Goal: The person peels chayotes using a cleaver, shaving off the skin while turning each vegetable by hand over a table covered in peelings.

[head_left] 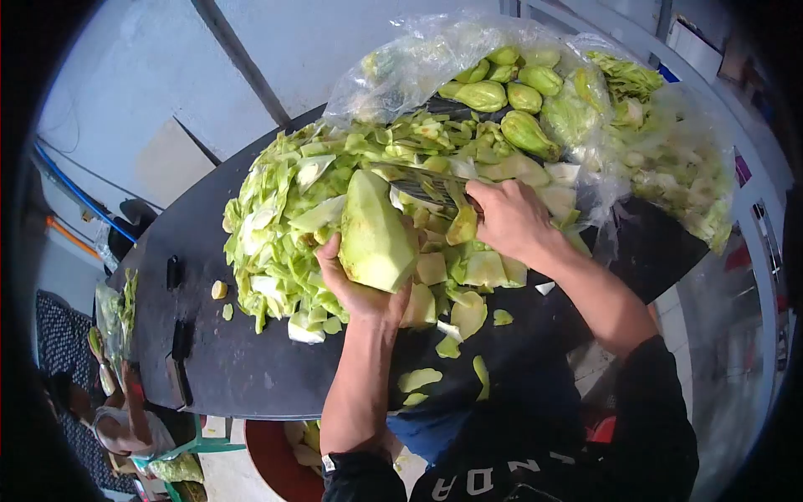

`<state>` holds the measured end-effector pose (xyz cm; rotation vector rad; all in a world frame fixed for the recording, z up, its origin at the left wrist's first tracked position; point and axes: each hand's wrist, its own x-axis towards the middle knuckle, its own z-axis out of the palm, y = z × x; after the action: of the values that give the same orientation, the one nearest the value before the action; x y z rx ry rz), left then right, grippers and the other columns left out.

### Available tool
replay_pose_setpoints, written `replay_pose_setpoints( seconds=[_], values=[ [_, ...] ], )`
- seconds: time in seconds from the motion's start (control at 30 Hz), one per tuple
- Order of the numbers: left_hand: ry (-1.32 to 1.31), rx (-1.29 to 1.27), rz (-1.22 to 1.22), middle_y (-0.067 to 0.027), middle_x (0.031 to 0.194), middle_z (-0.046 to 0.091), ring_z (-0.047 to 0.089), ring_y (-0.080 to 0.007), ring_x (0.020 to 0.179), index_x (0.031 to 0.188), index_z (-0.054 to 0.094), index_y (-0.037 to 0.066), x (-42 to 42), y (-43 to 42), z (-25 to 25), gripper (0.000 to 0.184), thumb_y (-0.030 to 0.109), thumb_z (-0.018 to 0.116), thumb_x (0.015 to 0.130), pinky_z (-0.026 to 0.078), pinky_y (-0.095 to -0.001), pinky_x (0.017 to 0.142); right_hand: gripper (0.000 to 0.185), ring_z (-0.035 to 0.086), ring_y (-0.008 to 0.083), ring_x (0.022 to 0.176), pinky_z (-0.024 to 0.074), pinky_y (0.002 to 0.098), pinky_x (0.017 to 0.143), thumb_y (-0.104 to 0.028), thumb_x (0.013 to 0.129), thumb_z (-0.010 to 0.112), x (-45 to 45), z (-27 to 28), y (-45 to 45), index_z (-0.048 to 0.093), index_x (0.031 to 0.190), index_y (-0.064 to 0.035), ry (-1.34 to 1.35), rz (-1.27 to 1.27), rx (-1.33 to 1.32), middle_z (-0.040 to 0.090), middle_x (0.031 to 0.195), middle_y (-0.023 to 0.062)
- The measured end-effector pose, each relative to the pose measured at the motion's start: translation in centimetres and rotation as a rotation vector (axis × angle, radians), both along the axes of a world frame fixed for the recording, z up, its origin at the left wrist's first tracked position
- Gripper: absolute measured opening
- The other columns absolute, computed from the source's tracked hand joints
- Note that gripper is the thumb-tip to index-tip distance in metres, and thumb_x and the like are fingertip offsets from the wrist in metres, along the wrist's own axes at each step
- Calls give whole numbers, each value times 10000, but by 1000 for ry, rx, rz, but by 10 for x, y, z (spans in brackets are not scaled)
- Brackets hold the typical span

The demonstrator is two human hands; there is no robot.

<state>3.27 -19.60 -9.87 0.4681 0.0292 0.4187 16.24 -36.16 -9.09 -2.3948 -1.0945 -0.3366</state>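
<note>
My left hand (pixel 365 289) cups a large pale green, peeled vegetable (pixel 376 234) from below, its narrow end pointing up. It has flat cut facets and a few brownish marks. My right hand (pixel 512 216) is closed around the handle of a knife (pixel 425 182), whose broad blade points left, close to the vegetable's upper right side. A curved strip of peel (pixel 462 224) hangs by the blade near my right fingers. Beneath both hands spreads a big heap of green and white peelings (pixel 276 217).
Whole ribbed green vegetables (pixel 524 99) lie in a clear plastic bag (pixel 376 79) at the back. More cut greens (pixel 669 167) fill plastic at the right. Dark objects (pixel 178 368) lie on the black table (pixel 251 372). A red tub (pixel 266 456) stands below; another person (pixel 125 422) is at lower left.
</note>
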Motion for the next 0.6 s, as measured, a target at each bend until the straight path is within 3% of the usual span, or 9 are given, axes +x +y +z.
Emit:
replay_pose_setpoints(
  seconds=[0.17, 0.27, 0.33, 0.37, 0.4, 0.5, 0.6],
  values=[
    [-77, -13, -32, -153, 1189, 603, 590, -320, 1051, 1291, 521, 53, -1, -1, 4, 570, 435, 498, 869, 457, -501, 949, 123, 658, 408, 706, 516, 494, 609, -114, 794, 627, -5, 4, 0, 618, 899, -51, 64, 61, 79, 666, 739, 193],
    [40, -122, 64, -167, 1240, 590, 585, -333, 1102, 1328, 492, 31, 2, 2, 5, 626, 458, 494, 869, 450, -476, 989, 88, 651, 373, 662, 503, 462, 566, -99, 769, 627, 1, -2, -2, 589, 840, -63, 31, 124, 167, 653, 701, 151],
    [16, -250, 19, -164, 1270, 579, 572, -341, 1128, 1318, 513, 40, 1, 8, 6, 595, 450, 489, 888, 424, -479, 1020, 111, 620, 325, 599, 481, 421, 519, -95, 720, 635, 0, -5, -3, 534, 762, -74, -152, 383, 285, 594, 637, 104],
    [60, -198, 55, -152, 1258, 590, 566, -325, 1138, 1298, 538, 50, 0, 4, 6, 579, 467, 494, 899, 412, -485, 1028, 179, 572, 265, 534, 456, 374, 479, -106, 637, 655, -3, -6, 2, 487, 698, -91, -292, 488, 390, 512, 583, 60],
    [77, -93, -36, -151, 1228, 608, 581, -311, 1118, 1285, 546, 43, -8, 10, 2, 572, 472, 495, 910, 432, -473, 1009, 179, 572, 265, 534, 456, 374, 479, -106, 637, 655, -7, -6, 4, 487, 698, -91, -289, 492, 389, 512, 583, 60],
    [22, -127, -13, -159, 1196, 620, 605, -303, 1073, 1285, 530, 14, -3, 11, -4, 566, 430, 536, 901, 477, -417, 965, 203, 538, 192, 503, 421, 319, 448, -135, 574, 656, -20, -3, 7, 469, 644, -102, -461, 635, 382, 478, 562, 15],
    [-25, -136, -44, -161, 1195, 620, 607, -297, 1074, 1292, 521, 11, 0, 11, -8, 553, 397, 555, 897, 481, -413, 963, 200, 539, 181, 508, 419, 307, 452, -140, 574, 653, -22, 2, 3, 469, 642, -99, -506, 637, 354, 474, 562, 8]
  ],
)
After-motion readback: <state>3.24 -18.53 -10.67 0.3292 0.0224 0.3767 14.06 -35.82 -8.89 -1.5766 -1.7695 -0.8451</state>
